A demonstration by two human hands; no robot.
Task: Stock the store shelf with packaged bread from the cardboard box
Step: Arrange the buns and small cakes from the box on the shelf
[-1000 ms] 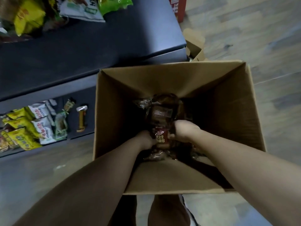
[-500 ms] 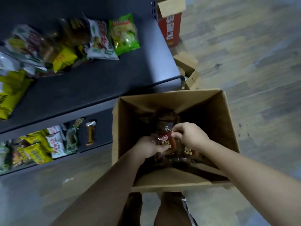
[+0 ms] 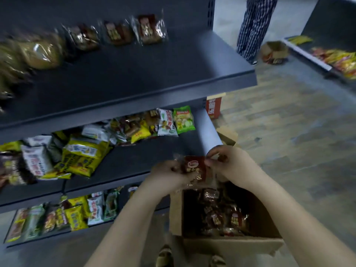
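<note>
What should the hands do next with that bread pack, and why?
Probably lift it to the top shelf. The left hand and right hand grip the bread pack above the cardboard box; that shelf has similar packs in a row, with bare space beside them.

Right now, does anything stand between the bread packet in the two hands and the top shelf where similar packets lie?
Nothing visible does. The left hand and right hand hold the bread packet above the cardboard box; the top shelf lies bare in front of its row of packets. Only its front edge must be cleared.
</note>
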